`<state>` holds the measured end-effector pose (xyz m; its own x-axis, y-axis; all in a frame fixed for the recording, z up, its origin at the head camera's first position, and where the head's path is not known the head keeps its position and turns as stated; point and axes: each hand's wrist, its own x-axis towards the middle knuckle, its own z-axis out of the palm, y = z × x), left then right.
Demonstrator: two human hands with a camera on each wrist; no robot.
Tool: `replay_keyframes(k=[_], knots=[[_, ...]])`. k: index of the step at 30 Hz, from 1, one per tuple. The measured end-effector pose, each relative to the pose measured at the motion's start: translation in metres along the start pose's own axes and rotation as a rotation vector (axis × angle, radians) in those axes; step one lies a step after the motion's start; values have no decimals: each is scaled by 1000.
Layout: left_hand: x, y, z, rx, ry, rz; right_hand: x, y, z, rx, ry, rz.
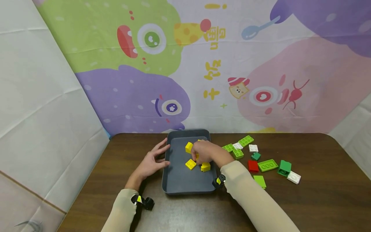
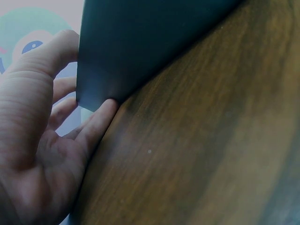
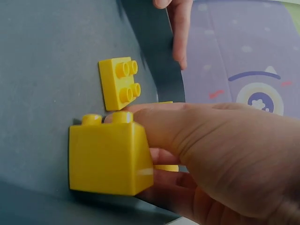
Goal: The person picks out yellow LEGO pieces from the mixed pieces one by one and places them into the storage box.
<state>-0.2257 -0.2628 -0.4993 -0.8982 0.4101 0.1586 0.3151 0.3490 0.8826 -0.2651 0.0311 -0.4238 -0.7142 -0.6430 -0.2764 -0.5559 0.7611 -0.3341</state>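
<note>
A dark grey tray (image 1: 188, 188) lies on the table, with several yellow bricks in it. My left hand (image 1: 150, 164) rests against the tray's left side, fingers spread; in the left wrist view its fingertips (image 2: 110, 107) touch the outer wall. Over the tray's right half, my right hand (image 1: 206, 151) has its fingers curled down round a yellow brick (image 3: 166, 167), mostly hidden by the hand. Just in front of those fingers stands a tall yellow brick (image 3: 105, 159). A flat studded yellow brick (image 1: 190, 164) lies nearby, and another yellow brick (image 1: 189, 147) is farther back.
Right of the tray lie loose bricks: a long light green brick (image 1: 246, 140), a red brick (image 1: 253, 166), a dark green brick (image 1: 284, 167), a white brick (image 1: 294, 177) and several others. A light green brick (image 1: 260, 181) sits beside the right sleeve. A printed cloth (image 1: 203, 119) hangs behind the table.
</note>
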Motion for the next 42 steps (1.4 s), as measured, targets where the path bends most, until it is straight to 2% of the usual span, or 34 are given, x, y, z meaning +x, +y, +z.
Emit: replay_keyframes(k=[25, 33, 37, 42], knots=[[2, 3, 3, 2, 5, -37, -2, -2, 0, -42, -35, -3], [6, 3, 5, 67, 40, -46, -6, -5, -5, -38, -46, 5], [4, 3, 5, 124, 67, -22, -10, -7, -8, -41, -35, 3], [6, 15, 4, 120, 59, -35, -19, -9, -16, -35, 12, 5]])
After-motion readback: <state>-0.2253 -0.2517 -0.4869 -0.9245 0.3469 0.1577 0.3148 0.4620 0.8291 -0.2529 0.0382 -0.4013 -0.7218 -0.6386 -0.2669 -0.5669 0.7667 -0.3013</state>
